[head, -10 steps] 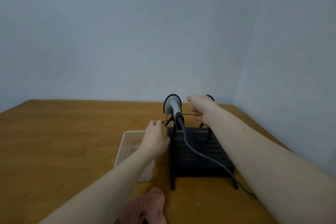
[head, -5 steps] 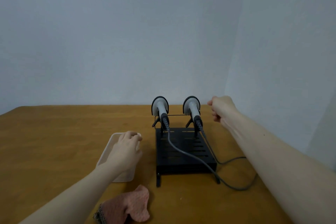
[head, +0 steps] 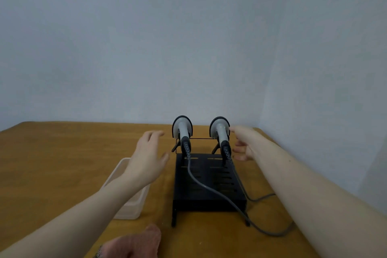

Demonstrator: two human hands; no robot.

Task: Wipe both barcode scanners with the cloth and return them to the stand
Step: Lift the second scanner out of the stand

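Two barcode scanners sit on the black stand, at its far end, side by side. The left scanner and the right scanner both have their round heads up and away from the person, and their handles slope down toward the person. So the long way of each scanner runs from far and high to near and low. The right hand is just beside the right scanner, on its right side, with the fingers loosely spread and holding nothing. One fingertip looks very close to the scanner's head, but it is hard to tell if it touches. The left hand is near the left scanner, on its left side, with straight fingers, and it holds nothing too. The right hand is nearer to its scanner than the left hand is. To grab, each hand would likely move in sideways toward the handle. A grey cable runs from each handle, over the stand and off to the right on the wooden table, and it could drag when a scanner is lifted. A clear plastic box sits under the left arm. The pink cloth lies close to the person, in front of the stand, well apart from both hands.
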